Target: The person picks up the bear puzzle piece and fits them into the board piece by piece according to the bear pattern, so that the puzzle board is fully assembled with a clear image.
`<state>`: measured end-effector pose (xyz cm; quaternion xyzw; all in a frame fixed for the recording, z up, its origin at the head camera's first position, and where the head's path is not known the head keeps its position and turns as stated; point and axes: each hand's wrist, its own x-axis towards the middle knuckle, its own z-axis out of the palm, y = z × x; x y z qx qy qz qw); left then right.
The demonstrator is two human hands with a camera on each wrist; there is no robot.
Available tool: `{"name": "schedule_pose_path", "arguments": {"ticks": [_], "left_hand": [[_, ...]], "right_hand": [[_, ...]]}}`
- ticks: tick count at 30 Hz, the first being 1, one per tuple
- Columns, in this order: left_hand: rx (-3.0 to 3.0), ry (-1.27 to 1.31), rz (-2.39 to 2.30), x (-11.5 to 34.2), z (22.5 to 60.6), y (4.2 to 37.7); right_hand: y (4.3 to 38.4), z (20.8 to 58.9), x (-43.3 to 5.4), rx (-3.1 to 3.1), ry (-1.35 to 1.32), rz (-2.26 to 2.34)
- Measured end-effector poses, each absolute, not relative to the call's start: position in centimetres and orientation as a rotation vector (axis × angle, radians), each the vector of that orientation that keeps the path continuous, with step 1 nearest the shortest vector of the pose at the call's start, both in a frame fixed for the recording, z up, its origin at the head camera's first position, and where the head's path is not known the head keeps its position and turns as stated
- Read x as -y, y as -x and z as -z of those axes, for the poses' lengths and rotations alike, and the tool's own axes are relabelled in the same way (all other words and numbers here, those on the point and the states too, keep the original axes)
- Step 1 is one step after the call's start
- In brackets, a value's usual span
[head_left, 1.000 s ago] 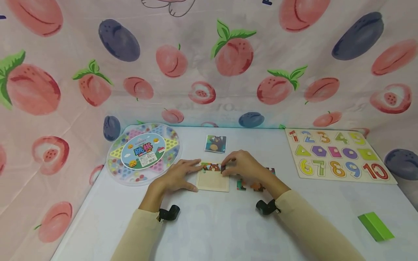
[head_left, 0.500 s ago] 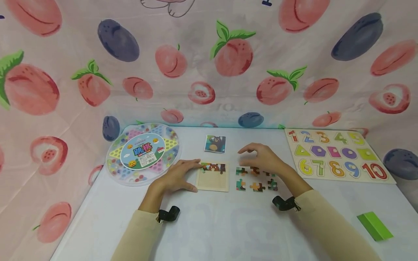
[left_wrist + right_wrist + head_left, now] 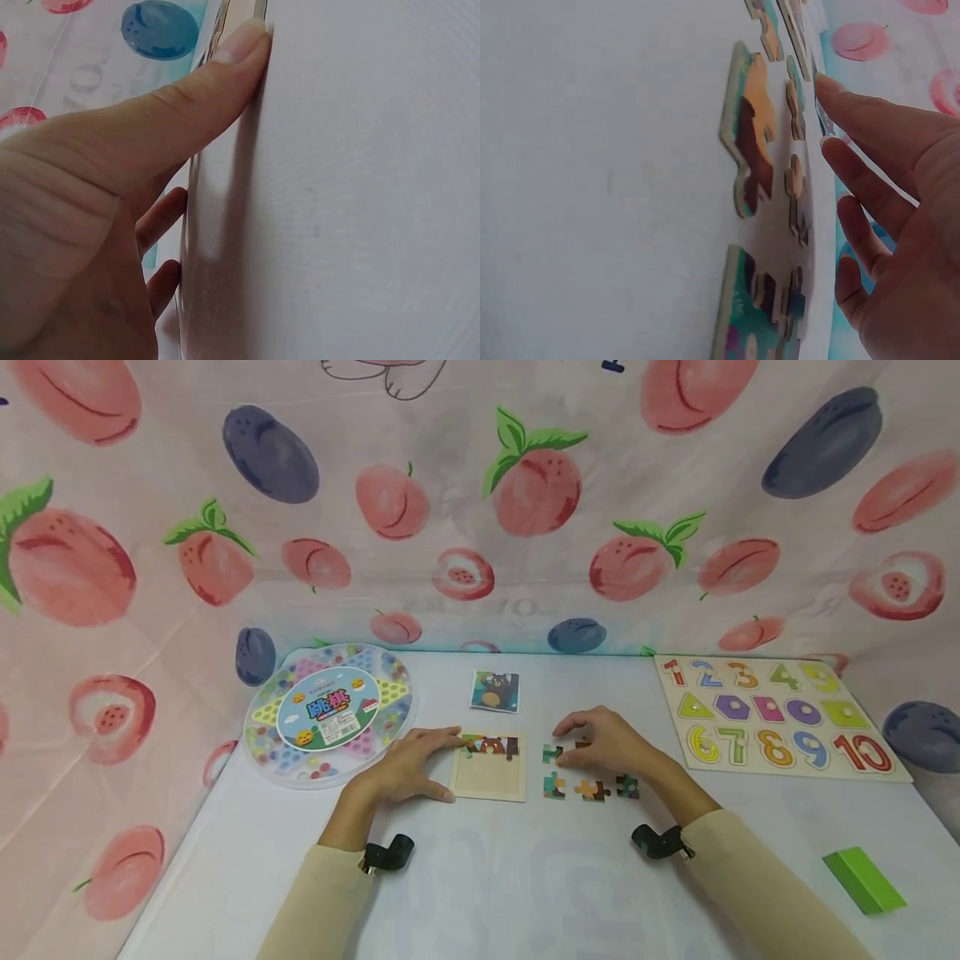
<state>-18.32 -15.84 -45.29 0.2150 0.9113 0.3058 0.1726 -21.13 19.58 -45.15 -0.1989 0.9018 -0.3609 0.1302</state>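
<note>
- Head view: a round game board (image 3: 330, 714) with a coloured star pattern lies just beyond and to the left of the left hand.
- Left hand (image 3: 405, 768): thumb and fingers stand spread apart, the fingers at the far left corner of a wooden tray and the thumb at its near left corner; the left wrist view shows the thumb against the tray's edge.
- Wooden tray (image 3: 489, 778): between the hands, with a bear strip (image 3: 490, 746) of joined pieces along its far side.
- Picture card (image 3: 495, 692): beyond the tray, between the hands, showing a bear.
- Loose puzzle pieces (image 3: 592, 791): under and just nearer than the right hand, which hides some of them.
- Right hand (image 3: 607, 743): thumb and index finger held apart, over the far pieces; whether it touches one, I cannot tell.
- Number board (image 3: 752, 762): right of the right hand.
- Green block (image 3: 864, 881): nearer and farther right.
</note>
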Motion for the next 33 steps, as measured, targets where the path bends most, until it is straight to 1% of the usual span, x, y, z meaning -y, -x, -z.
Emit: {"name": "schedule_pose_path", "arguments": {"ticks": [7,23,33], "left_hand": [[-2.586,-0.614,-0.873,15.85,45.35,18.37],[-2.585,-0.623,-0.856,15.82,45.48,18.45],[-2.589,-0.616,-0.86,15.79,45.33,18.39]], "right_hand": [[21.06,45.89,-19.49,-2.644,0.647,1.025],[20.97,45.88,-18.91,-2.725,0.62,0.92],[20.84,45.81,-18.73,-2.697,0.589,0.998]]}}
